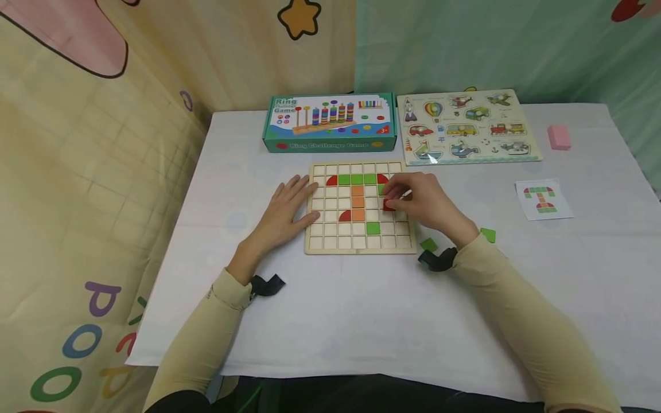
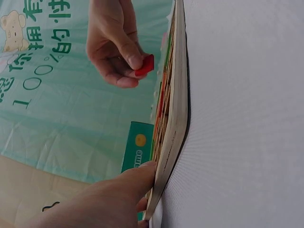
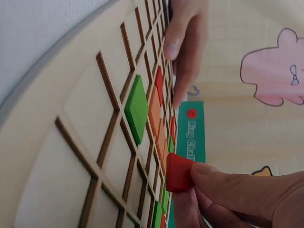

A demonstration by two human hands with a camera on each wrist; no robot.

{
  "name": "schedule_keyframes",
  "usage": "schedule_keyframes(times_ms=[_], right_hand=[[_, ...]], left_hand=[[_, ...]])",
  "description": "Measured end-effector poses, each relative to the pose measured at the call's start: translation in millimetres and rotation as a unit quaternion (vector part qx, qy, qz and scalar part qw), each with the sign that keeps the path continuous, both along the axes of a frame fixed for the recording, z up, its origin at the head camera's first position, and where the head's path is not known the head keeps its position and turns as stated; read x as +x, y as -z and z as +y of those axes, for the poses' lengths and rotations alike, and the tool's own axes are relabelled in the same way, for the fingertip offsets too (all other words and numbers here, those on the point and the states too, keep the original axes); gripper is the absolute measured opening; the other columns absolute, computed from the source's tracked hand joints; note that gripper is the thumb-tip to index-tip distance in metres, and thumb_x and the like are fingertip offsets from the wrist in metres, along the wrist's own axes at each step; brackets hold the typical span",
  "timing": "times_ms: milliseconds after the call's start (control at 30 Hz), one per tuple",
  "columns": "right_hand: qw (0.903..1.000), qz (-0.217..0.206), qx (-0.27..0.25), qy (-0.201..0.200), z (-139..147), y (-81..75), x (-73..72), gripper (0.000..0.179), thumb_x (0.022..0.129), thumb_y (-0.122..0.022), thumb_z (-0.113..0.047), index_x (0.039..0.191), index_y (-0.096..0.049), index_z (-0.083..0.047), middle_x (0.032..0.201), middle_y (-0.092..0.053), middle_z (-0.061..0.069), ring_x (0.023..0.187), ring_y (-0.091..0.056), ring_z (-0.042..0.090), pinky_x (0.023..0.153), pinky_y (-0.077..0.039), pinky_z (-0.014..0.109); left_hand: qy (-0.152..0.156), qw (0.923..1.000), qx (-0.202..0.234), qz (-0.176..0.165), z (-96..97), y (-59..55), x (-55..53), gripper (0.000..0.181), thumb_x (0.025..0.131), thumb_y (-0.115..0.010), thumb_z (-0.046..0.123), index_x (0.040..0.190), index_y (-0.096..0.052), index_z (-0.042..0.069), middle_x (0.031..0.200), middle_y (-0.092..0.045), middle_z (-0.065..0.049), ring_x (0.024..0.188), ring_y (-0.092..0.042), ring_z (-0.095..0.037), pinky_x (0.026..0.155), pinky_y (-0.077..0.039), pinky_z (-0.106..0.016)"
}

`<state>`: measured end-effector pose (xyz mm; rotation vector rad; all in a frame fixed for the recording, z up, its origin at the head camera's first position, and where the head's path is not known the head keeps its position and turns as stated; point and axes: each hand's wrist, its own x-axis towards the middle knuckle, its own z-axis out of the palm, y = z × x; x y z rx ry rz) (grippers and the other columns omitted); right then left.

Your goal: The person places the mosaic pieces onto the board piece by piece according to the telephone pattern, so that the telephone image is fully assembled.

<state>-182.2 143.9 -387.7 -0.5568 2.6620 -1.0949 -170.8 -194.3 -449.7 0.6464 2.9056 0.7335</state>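
A wooden grid board (image 1: 323,244) lies on the white table. My left hand (image 1: 281,218) rests on its left edge, thumb and fingertips touching the rim. Above the board's right side, my right hand (image 1: 426,201) pinches a small red tile (image 3: 179,173) between thumb and fingers; the tile is clear of the grid in the right wrist view. On the board, green tiles (image 1: 357,179) form a row between two red quarter-circle tiles (image 1: 331,181). Orange tiles (image 1: 357,202) run down below them, with another red quarter-circle (image 1: 345,216) beside the lowest. A separate green tile (image 1: 373,228) sits lower right.
Loose green tiles (image 1: 428,245) lie near my right wrist. A pattern card (image 1: 543,199) and a pink block (image 1: 559,137) are at the right. Behind the board stand a green ring game box (image 1: 330,146) and a vehicle picture puzzle (image 1: 441,143).
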Motion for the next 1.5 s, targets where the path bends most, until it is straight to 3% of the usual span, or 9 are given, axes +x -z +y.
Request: schedule_keyframes(times_ms=[300,600,900,1067,1267,1500], right_hand=[[0.9995,0.009,0.016,-0.028,-35,16.4,3.4,0.012,0.097,-0.076,-0.005,0.109,-0.073,-0.003,0.099,-0.074,0.01,0.095,-0.067,0.025,0.089,-0.059,0.04],[0.9992,0.017,0.031,-0.019,-35,17.7,10.9,0.018,0.095,-0.078,-0.006,0.113,-0.079,-0.004,0.103,-0.075,0.01,0.097,-0.069,0.025,0.092,-0.062,0.043],[0.9972,0.036,0.041,-0.052,-33,17.3,20.5,0.025,0.097,-0.073,0.001,0.121,-0.076,-0.004,0.118,-0.076,0.011,0.107,-0.07,0.027,0.1,-0.06,0.044],[0.996,0.049,0.04,-0.063,-28,14.8,23.9,0.026,0.097,-0.074,-0.002,0.123,-0.075,-0.003,0.119,-0.075,0.013,0.106,-0.071,0.028,0.098,-0.061,0.045],[0.9978,0.059,0.021,-0.023,2,10.2,21.5,0.028,0.095,-0.072,0.003,0.123,-0.073,0.0,0.122,-0.073,0.017,0.107,-0.071,0.034,0.097,-0.06,0.05],[0.9945,0.066,0.06,0.054,44,9.1,16.0,0.031,0.092,-0.074,0.004,0.122,-0.074,0.002,0.121,-0.072,0.02,0.11,-0.068,0.038,0.096,-0.059,0.054]], left_hand=[[0.004,1.0,0.001,0.004,0.9,-1.4,0.3,0.072,0.104,-0.063,0.044,0.165,-0.037,0.013,0.175,-0.024,-0.01,0.165,-0.011,-0.031,0.134,-0.001,-0.052],[0.001,1.0,0.002,0.0,0.2,-3.1,1.6,0.072,0.104,-0.063,0.042,0.164,-0.037,0.013,0.175,-0.024,-0.011,0.165,-0.011,-0.031,0.134,-0.001,-0.052],[-0.002,1.0,-0.002,0.0,-0.4,-1.8,0.4,0.072,0.104,-0.062,0.044,0.165,-0.037,0.014,0.176,-0.024,-0.01,0.165,-0.011,-0.03,0.134,0.0,-0.051],[-0.001,1.0,0.001,-0.001,-0.8,-1.4,0.6,0.072,0.104,-0.063,0.044,0.165,-0.037,0.014,0.176,-0.024,-0.01,0.165,-0.01,-0.03,0.134,0.0,-0.052],[0.0,1.0,0.001,0.0,-0.3,-1.0,0.7,0.072,0.104,-0.063,0.043,0.165,-0.037,0.014,0.176,-0.024,-0.01,0.165,-0.01,-0.03,0.134,0.0,-0.051],[0.0,1.0,0.0,-0.002,0.5,-2.8,1.3,0.072,0.104,-0.063,0.044,0.165,-0.037,0.014,0.176,-0.023,-0.01,0.165,-0.01,-0.03,0.134,0.0,-0.052]])
